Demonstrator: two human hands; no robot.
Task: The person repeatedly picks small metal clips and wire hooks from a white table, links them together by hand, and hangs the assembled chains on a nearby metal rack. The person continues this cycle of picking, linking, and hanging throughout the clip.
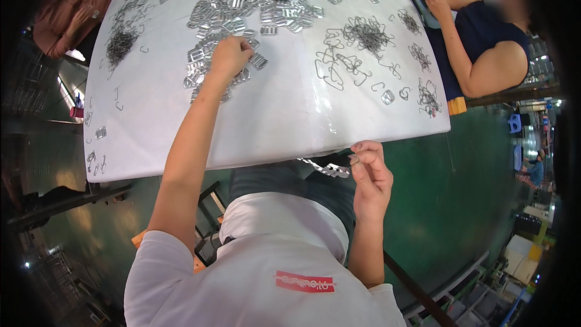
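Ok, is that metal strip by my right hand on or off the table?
Off: the metal strip shows past the near edge of the table, beside your right hand.

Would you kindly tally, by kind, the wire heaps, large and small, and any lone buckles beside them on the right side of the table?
Large wire heap: 1
Small wire heaps near the right edge: 3
Lone silver buckle: 1
Total: 5

Left hand point(232, 59) extends forward, right hand point(371, 183) seemingly pinched.
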